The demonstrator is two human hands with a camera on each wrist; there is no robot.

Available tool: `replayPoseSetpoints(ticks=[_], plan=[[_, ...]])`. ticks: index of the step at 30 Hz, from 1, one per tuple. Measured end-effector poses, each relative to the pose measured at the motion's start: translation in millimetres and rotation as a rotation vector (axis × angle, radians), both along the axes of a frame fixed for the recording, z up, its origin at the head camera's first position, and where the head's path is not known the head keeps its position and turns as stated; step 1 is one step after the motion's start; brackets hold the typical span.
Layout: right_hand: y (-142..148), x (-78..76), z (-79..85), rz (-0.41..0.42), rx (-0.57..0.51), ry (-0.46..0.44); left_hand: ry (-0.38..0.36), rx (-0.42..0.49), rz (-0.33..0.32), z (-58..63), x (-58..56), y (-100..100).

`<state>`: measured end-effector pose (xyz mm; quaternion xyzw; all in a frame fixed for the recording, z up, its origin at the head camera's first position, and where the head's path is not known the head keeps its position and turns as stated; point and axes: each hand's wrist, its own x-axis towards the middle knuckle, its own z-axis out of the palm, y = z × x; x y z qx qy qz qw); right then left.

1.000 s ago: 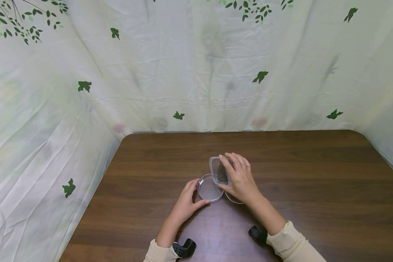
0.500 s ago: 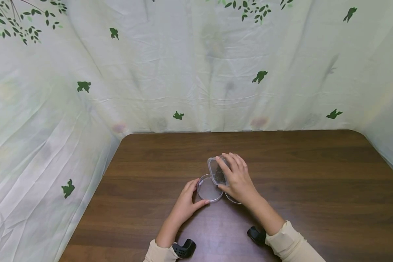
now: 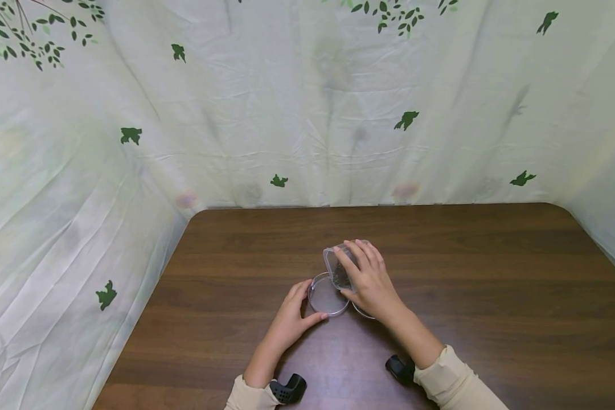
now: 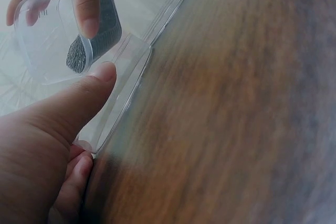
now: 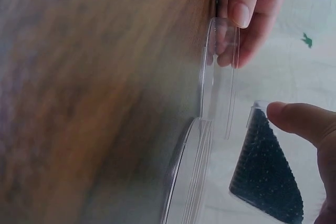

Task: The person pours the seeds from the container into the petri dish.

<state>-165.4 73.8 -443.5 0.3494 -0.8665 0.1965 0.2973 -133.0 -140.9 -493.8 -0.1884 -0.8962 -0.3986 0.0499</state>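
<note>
My left hand (image 3: pixel 291 316) steadies a clear round petri dish (image 3: pixel 329 298) on the table, thumb and fingers on opposite sides of its rim. A clear plastic tub (image 3: pixel 330 264) is gripped in my right hand (image 3: pixel 371 282), raised and tipped toward that dish. Dark fine grains (image 5: pixel 268 174) lie heaped inside the tub; in the left wrist view they sit behind its mouth, short of the lip. In the head view, the dish's floor shows no grains. Beneath my right hand a second clear round dish part (image 5: pixel 191 177) stands beside the first, mostly covered in the head view.
The brown wooden table (image 3: pixel 225 250) reaches back to a pale curtain (image 3: pixel 297 114) printed with green birds and leaves. Black wrist-worn devices (image 3: pixel 289 389) sit at both cream sleeves (image 3: pixel 461 381).
My right hand has shifted slightly left and tilted the tub further over toward the petri dish. The left hand and dish have stayed in place.
</note>
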Motion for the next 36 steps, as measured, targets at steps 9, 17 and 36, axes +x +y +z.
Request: replayPoseSetpoints(ticks=[9,17,36], plan=[[-1.6,0.2,0.0,0.008,0.013,-0.007,-0.008,0.001,0.002,-0.3,-0.2,-0.2],[-2.3,0.4,0.2,0.017,0.013,-0.009,-0.003,-0.004,-0.001,0.6,-0.3,0.1],[-2.8,0.5,0.0,0.01,0.018,0.008,-0.007,-0.005,0.004,1.3,0.1,0.3]])
